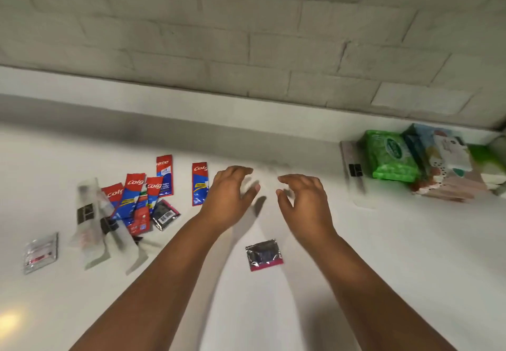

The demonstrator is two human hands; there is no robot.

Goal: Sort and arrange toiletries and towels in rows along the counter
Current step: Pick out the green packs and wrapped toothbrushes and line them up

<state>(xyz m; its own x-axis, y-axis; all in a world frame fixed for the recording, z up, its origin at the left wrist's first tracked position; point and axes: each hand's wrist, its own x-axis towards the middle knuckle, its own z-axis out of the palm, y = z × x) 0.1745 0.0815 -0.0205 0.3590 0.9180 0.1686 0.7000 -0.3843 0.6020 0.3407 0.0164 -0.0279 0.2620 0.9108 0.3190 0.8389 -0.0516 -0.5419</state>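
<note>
My left hand (pixel 228 196) and my right hand (pixel 302 200) hover side by side over the middle of the white counter (pixel 356 254), fingers spread and curled, holding nothing I can make out. A faint blurred pale shape lies between their fingertips. Red and blue toothpaste sachets lie to the left: one alone (pixel 199 183) beside my left hand, one further back (pixel 164 175), and a loose heap (pixel 134 200). Clear toothbrush packets (pixel 89 213) sprawl left of the heap. A dark foil sachet with a pink edge (pixel 264 254) lies between my forearms.
A second dark sachet (pixel 165 215) rests against the heap. A small clear packet (pixel 41 252) lies far left. At the back right stand a clear packet (pixel 356 178), a green wipes pack (pixel 391 156) and a pile of patterned packs (pixel 443 164). A brick wall (pixel 246 35) backs the counter.
</note>
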